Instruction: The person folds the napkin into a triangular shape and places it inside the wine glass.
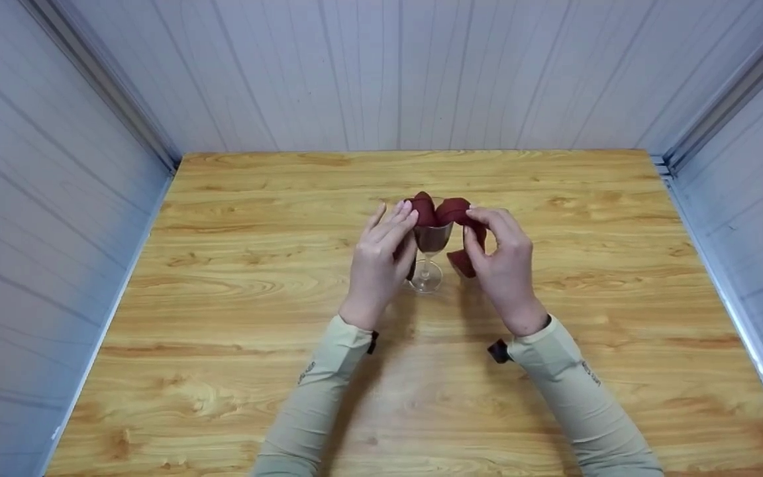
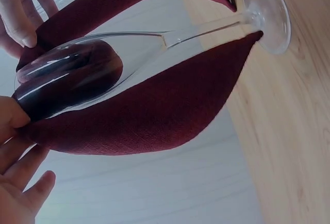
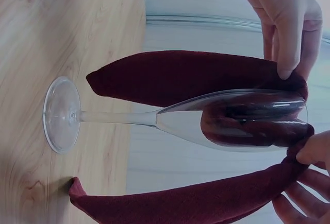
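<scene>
A clear stemmed glass stands upright on the table between the hands. The middle of a dark red cloth napkin is tucked down into its bowl, and two long ends hang outside, one on each side. At the left of the rim, my left hand pinches the napkin between thumb and fingers, the other fingers stretched out. On the opposite side my right hand pinches the fold that comes over the rim. In the right wrist view, the right-side napkin end hangs clear of the stem, its tip low near the table.
The wood-grain table carries the glass toward its back half. Pale panelled walls rise behind it and along both sides. A small black device sits at the right wrist, by the light sleeve.
</scene>
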`<control>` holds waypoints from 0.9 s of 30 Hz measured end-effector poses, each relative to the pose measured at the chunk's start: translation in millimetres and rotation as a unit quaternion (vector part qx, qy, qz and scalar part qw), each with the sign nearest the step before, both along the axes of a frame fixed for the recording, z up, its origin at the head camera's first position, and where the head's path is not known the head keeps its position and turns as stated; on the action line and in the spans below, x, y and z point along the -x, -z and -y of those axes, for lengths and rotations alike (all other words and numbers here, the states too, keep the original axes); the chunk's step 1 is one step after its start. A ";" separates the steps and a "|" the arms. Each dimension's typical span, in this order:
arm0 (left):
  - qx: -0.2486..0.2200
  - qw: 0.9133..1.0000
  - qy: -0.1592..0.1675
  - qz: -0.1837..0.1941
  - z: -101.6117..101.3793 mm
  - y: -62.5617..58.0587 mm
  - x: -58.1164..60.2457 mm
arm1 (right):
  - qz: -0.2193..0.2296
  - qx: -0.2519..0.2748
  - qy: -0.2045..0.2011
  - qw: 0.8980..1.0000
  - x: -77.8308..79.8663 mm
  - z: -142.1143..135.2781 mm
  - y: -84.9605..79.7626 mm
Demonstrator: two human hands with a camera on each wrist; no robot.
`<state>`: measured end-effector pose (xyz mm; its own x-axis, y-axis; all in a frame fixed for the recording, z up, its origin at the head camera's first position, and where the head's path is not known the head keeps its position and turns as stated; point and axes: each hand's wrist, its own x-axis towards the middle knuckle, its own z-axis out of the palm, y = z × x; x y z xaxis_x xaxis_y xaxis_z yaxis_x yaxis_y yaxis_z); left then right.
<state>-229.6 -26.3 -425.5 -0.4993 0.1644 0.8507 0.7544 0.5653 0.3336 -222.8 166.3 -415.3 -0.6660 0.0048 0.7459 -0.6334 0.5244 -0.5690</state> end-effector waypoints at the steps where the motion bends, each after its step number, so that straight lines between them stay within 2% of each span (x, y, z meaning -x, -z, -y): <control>1: 0.002 1.000 0.000 0.001 0.6 0.3 0.3 | 0.001 -0.001 -0.004 1.000 0.2 -0.8 -0.3; 10: 0.031 0.999 -0.002 0.010 3.3 2.4 5.0 | 0.010 -0.011 -0.015 1.000 5.7 -11.4 -3.8; 17: 0.024 0.999 0.006 0.025 4.2 5.1 7.7 | 0.034 -0.042 -0.017 0.998 9.5 -20.0 -6.6; 21: 0.027 0.999 0.005 0.038 7.7 3.5 13.2 | 0.038 -0.063 -0.028 0.997 14.3 -26.7 -15.0; 27: 0.037 0.997 -0.001 0.074 20.1 0.3 22.4 | 0.040 -0.063 -0.032 0.997 21.6 -43.3 -27.3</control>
<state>-252.0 -46.3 -425.9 -0.6188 0.2225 0.7534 0.6991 0.5932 0.3991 -244.5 209.5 -388.0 -0.7199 -0.1302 0.6817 -0.6229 0.5545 -0.5518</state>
